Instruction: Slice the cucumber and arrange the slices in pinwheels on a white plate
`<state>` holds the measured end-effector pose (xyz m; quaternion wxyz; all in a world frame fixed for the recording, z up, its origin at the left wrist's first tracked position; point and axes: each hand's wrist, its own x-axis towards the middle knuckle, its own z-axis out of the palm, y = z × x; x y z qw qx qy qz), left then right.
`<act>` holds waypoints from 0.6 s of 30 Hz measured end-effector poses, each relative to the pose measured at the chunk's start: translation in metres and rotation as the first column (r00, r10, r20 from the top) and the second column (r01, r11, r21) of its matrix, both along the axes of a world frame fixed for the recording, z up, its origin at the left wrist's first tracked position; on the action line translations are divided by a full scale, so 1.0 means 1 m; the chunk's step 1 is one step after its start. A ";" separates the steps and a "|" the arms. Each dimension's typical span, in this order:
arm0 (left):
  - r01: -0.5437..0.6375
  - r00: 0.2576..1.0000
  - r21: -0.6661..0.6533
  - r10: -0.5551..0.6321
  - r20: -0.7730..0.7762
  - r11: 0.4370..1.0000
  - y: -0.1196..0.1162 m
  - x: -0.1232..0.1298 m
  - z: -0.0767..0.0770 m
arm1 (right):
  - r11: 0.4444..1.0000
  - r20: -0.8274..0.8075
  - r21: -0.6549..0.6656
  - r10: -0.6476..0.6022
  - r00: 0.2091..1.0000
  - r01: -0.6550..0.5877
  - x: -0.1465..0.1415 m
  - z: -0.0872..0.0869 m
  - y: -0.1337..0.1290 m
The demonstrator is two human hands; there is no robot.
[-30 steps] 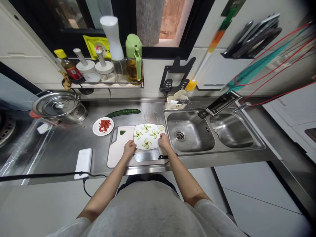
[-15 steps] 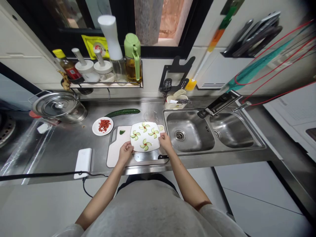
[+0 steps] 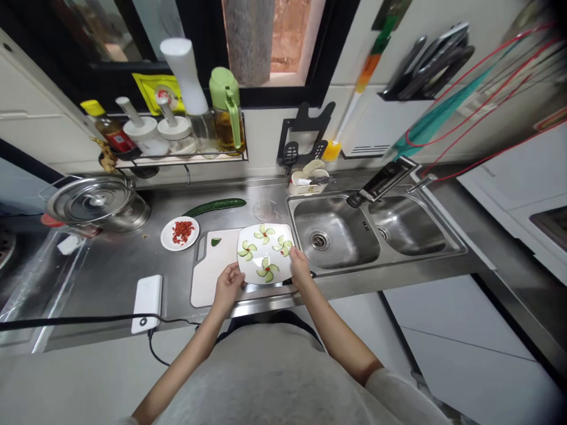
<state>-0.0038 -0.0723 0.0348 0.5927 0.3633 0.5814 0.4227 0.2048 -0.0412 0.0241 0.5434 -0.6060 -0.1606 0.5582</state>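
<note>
Between my two hands is a white square plate [image 3: 253, 264], held above the cutting board [image 3: 211, 277]. On it lie several pinwheels of cucumber slices [image 3: 267, 270] with red bits at their centres. My left hand [image 3: 229, 283] grips the plate's left lower edge, and my right hand [image 3: 300, 267] closes on its right edge. Beneath the plate a knife's black handle [image 3: 289, 281] shows in part; its blade is hidden. A small cucumber end piece [image 3: 215, 241] rests on the board's upper left. Farther back lies a long cucumber [image 3: 217, 206], beside a small plate [image 3: 166, 238] of red pieces.
A double sink [image 3: 337, 264] with a faucet [image 3: 381, 183] is on the right. At the left stand a lidded steel pot [image 3: 124, 215] and a white power bank [image 3: 148, 298] with a cable. Seasoning bottles and an oil bottle [image 3: 227, 112] fill the wall rack.
Both hands have brought the plate slightly nearer to me and to the right, and it now covers the knife blade. The camera view has shifted a little.
</note>
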 end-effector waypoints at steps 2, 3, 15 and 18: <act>0.035 0.999 -0.029 -0.034 0.041 0.999 -0.002 0.005 0.003 | 1.000 0.023 -0.006 -0.030 0.999 0.030 0.006 0.002 -0.008; 0.056 0.996 -0.047 -0.053 0.065 0.997 -0.002 0.007 0.004 | 0.999 0.034 -0.016 -0.049 0.998 0.049 0.010 0.003 -0.012; 0.326 0.938 -0.148 -0.299 0.177 0.934 -0.016 0.002 0.005 | 0.843 0.109 -0.080 -0.523 0.845 0.532 0.112 0.019 -0.121; 0.347 0.933 -0.162 -0.324 0.153 0.924 -0.014 -0.009 -0.001 | 0.714 0.233 -0.076 -0.666 0.709 0.696 0.153 0.019 -0.185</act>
